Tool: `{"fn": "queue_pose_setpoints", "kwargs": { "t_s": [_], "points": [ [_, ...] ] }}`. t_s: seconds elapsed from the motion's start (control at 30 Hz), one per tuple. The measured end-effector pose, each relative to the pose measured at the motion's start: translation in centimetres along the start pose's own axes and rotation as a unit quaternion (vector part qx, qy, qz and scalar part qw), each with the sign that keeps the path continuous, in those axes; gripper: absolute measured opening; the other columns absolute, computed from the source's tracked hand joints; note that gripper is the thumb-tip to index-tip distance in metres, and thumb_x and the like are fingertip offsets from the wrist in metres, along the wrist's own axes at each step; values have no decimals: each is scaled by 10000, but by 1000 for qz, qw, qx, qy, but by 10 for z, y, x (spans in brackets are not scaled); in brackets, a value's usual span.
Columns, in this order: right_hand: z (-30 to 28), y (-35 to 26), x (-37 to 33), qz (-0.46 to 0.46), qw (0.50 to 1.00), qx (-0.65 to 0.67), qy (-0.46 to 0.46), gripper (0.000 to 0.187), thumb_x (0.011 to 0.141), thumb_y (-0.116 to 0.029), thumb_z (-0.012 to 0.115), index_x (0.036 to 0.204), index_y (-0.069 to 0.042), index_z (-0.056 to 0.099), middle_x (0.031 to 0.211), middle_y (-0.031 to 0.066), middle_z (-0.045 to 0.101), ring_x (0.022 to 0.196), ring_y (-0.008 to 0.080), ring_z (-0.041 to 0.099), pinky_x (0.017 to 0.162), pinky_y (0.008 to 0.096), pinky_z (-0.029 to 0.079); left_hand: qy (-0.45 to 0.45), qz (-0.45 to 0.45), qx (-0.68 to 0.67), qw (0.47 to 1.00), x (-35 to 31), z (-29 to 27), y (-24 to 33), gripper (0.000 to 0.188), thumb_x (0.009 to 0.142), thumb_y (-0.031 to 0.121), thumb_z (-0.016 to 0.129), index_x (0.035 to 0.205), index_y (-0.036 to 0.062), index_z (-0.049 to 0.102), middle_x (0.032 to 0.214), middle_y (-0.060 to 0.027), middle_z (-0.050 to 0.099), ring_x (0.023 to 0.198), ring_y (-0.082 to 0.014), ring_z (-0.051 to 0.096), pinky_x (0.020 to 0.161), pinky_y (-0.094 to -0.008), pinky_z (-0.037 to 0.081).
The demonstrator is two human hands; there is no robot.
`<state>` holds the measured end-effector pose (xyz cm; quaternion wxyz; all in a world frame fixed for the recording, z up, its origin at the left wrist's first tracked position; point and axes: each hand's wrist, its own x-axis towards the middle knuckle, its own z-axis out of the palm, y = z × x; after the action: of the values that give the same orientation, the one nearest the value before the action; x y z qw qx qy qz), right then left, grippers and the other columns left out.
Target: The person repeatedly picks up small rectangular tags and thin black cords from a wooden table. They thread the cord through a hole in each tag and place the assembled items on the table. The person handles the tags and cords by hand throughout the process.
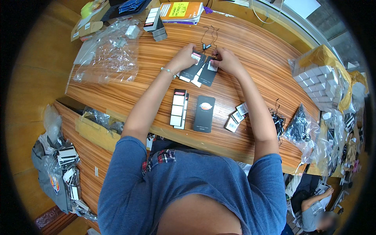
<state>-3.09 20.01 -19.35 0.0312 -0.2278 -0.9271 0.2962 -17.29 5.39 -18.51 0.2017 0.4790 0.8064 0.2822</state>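
Dark grey hang tags lie fanned with white strips beneath them at the middle of the table. My left hand (185,58), wearing a bracelet, is closed on the top of the left hang tag (191,71). My right hand (228,61) has its fingers closed at the top of the right hang tag (207,76). Black string loops (209,39) stretch away beyond both hands. Nearer to me sit a neat stack of dark hang tags (203,119), long white-panelled tags with red tops (178,108), and small stacks of white barcode stickers (232,125).
Black strings lie heaped (277,122) beside a clear bag of strings (298,128). At right stands a wrapped block of small white boxes (316,80). Clear plastic (109,55), a tag stack (158,31) and notebooks (181,13) line the far left. Another person (313,211) is at lower right.
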Motion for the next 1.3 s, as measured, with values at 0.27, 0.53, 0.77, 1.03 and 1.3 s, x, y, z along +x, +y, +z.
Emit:
{"fn": "queue_pose_setpoints", "kwargs": {
  "t_s": [0.27,0.53,0.77,1.03,1.3],
  "points": [
    [9,-14,-27,17,993,-87,75,465,671,-306,718,1031,-60,557,1040,129,548,1046,288,492,833,437,421,67,-12,138,988,-11,19,18,597,741,277,661,1160,-63,404,1137,-268,455,1072,-406,431,932,-442,347],
    [11,-26,-16,82,996,-7,30,524,582,-251,788,992,-55,528,1003,142,585,1013,289,529,793,400,446,60,-8,137,989,0,26,12,540,675,190,717,1061,-71,445,1074,-276,471,1044,-401,444,906,-439,374],
    [13,-19,-10,83,996,38,14,524,583,-249,779,1013,-53,553,941,180,612,951,296,574,801,373,453,31,-41,76,996,1,21,13,541,626,170,757,1010,-96,486,1045,-292,500,1052,-407,457,893,-407,396],
    [11,-2,-4,13,998,39,45,390,671,-241,702,1018,-87,612,1015,136,584,1000,312,527,833,383,438,16,-30,89,995,-1,17,22,460,616,120,744,940,-83,489,872,-269,590,901,-391,573,797,-405,458],
    [13,-13,26,-210,948,-190,142,312,687,-86,623,984,-180,635,1181,78,492,1129,273,416,883,431,371,-22,-15,0,1000,-4,8,10,515,640,136,732,1056,-15,468,1024,-213,555,1001,-307,535,844,-344,421]
  ]
}}
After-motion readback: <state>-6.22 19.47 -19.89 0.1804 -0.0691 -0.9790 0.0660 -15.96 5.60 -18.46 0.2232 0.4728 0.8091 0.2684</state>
